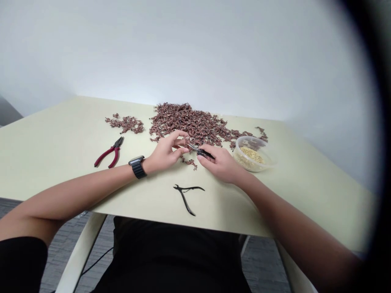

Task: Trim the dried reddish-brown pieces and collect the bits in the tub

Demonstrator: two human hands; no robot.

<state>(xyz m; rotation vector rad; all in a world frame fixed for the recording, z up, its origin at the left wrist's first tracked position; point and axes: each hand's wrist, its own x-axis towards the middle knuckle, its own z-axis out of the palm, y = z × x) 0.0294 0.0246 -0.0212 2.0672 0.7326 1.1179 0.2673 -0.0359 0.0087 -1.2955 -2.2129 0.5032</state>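
Observation:
My right hand (221, 163) is closed around small pliers (205, 154) with black handles and a metal tip. That tip points left, toward the fingers of my left hand (168, 151). My left hand pinches a small reddish-brown piece, partly hidden by the fingers, where the plier tip meets it. Just below the fingertips lie a few loose reddish-brown pieces (190, 162). Behind both hands spreads a large heap of the same small pieces (189, 122), brown with dark and shiny bits.
Red-handled pliers (112, 154) lie on the left of the pale table (67, 150), near a smaller pile of brown pieces (126, 124). Black nippers (185, 195) rest close to the front edge. Right of my hand stands a clear plastic tub (241, 159) of small gold-coloured bits (252, 154).

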